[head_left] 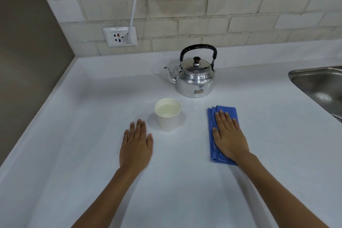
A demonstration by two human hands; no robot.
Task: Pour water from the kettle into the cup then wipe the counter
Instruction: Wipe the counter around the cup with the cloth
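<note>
A shiny metal kettle [195, 77] with a black handle stands upright at the back of the white counter [92, 116], its spout pointing left. In front of it a white paper cup [168, 114] holds water. My left hand [136, 146] lies flat on the counter just left of the cup, fingers extended, holding nothing. A folded blue cloth [212, 116] lies to the right of the cup. My right hand [229, 135] rests flat on top of the cloth, palm down, covering most of it.
A steel sink [318, 85] is set into the counter at the right edge. A wall socket [120, 36] with a white cable plugged in sits on the tiled back wall, left of the kettle. A brown side wall bounds the counter at the left.
</note>
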